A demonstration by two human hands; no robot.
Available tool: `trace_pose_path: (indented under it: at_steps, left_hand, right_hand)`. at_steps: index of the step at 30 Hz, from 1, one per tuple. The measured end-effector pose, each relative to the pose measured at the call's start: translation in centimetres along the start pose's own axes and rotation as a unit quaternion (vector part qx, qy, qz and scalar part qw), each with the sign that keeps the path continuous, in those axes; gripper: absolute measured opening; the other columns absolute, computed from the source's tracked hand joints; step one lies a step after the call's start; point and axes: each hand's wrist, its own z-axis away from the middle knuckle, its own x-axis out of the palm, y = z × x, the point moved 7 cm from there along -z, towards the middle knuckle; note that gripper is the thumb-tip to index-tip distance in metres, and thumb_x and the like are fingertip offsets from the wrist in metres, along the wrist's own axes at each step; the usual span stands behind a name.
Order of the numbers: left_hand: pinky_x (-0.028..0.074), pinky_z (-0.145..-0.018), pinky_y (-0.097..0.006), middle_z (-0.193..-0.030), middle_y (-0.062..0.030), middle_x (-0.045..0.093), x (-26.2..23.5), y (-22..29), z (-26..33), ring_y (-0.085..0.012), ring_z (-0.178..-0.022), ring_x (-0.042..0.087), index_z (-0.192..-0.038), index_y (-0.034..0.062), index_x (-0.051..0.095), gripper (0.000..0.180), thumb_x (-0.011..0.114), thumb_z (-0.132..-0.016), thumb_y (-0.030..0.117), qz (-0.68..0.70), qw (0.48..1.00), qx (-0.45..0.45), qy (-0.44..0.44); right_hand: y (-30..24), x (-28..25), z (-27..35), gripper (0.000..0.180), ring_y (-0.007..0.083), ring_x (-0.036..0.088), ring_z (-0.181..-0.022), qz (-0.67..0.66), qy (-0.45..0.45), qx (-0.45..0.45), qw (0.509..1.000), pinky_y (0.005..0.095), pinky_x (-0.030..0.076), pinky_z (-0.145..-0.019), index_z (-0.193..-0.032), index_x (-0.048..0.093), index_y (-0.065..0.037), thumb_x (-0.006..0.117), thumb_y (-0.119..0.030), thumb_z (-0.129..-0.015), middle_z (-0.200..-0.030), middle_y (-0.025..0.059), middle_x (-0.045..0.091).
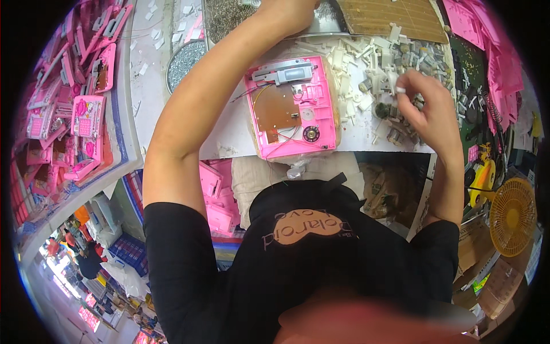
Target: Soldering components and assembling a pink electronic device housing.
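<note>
A pink plastic housing (312, 137) lies open side up on the table in front of me. Inside it are a brown circuit board (272, 112), a grey handset-like part (293, 74), a small round speaker (311, 133) and thin wires. My left hand (289, 16) reaches over a metal tray (329, 23) at the far edge; its fingers are mostly hidden or cut off. At the right, my right hand (427, 103) is closed, thumb and fingertips around a small white piece (400, 90). It hovers above a heap of small motors and white plastic parts (358, 71).
Small screws fill a tray (226, 23) and a round dish (186, 60) beyond my left arm. Brown board (395, 20) lies at the far right. Pink housings pile up on the left (89, 114) and far right (487, 51). A yellow fan (513, 218) stands at right.
</note>
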Motion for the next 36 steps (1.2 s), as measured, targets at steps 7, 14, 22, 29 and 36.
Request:
trace_pose_path:
  at_steps: [7, 14, 22, 29, 36]
  left_hand:
    - [0.056, -0.079, -0.051, -0.093, -0.0255, 0.071, 2.8, -0.7, -0.3, -0.0423, -0.086, 0.07, -0.105, -0.0005, 0.07, 0.027, 0.062, -0.082, 0.011, -0.073, 0.989, 0.104, -0.069]
    - [0.056, -0.08, -0.047, -0.093, -0.0222, 0.071, -4.1, 1.6, 3.4, -0.0384, -0.089, 0.07, -0.105, -0.0007, 0.066, 0.032, 0.073, -0.078, 0.014, 0.079, 0.974, 0.162, 0.138]
    - [0.056, -0.063, -0.033, -0.079, -0.0108, 0.073, -9.4, 4.5, 9.4, -0.0207, -0.07, 0.073, -0.088, 0.0025, 0.071, 0.021, 0.083, -0.082, 0.02, 0.251, 0.955, 0.006, 0.156]
    - [0.053, -0.059, -0.028, -0.077, -0.0077, 0.072, -9.6, 3.8, 12.7, -0.0154, -0.066, 0.068, -0.092, 0.0035, 0.076, 0.021, 0.086, -0.08, 0.018, 0.328, 0.926, -0.015, 0.188]
    - [0.051, -0.058, -0.027, -0.079, -0.0077, 0.071, -10.2, 4.4, 14.1, -0.015, -0.064, 0.065, -0.095, 0.0037, 0.078, 0.018, 0.084, -0.083, 0.016, 0.316, 0.927, 0.017, 0.2]
  right_hand:
    - [0.9, 0.7, 0.8, 0.011, 0.0171, 0.063, -0.077, -0.13, 0.01, -0.001, 0.991, 0.03, 0.05, -0.071, -0.096, 0.065, -0.003, 0.062, -0.008, -0.087, -0.08, 0.0077, 0.066]
    - [1.7, 2.6, -5.3, 0.02, 0.0071, 0.06, -0.083, -0.294, 0.003, 0.01, 0.956, 0.0238, 0.049, -0.074, -0.105, 0.07, -0.003, 0.063, -0.021, -0.1, -0.092, -0.0012, 0.067]
    - [-2.2, 7.2, -10.1, 0.031, 0.0069, 0.06, -0.083, -0.407, -0.131, -0.027, 0.903, 0.0242, 0.05, -0.074, -0.109, 0.072, -0.004, 0.061, -0.033, -0.103, -0.093, -0.0017, 0.067]
    - [-4.3, 9.2, -9.8, 0.034, 0.006, 0.058, -0.08, -0.469, -0.111, -0.039, 0.875, 0.0236, 0.049, -0.072, -0.103, 0.073, -0.006, 0.058, -0.036, -0.105, -0.086, -0.0027, 0.064]
    - [-6.3, 7.7, -9.0, 0.032, 0.0047, 0.053, -0.077, -0.476, -0.104, -0.108, 0.867, 0.0235, 0.044, -0.07, -0.094, 0.07, -0.004, 0.057, -0.03, -0.107, -0.08, -0.0046, 0.059]
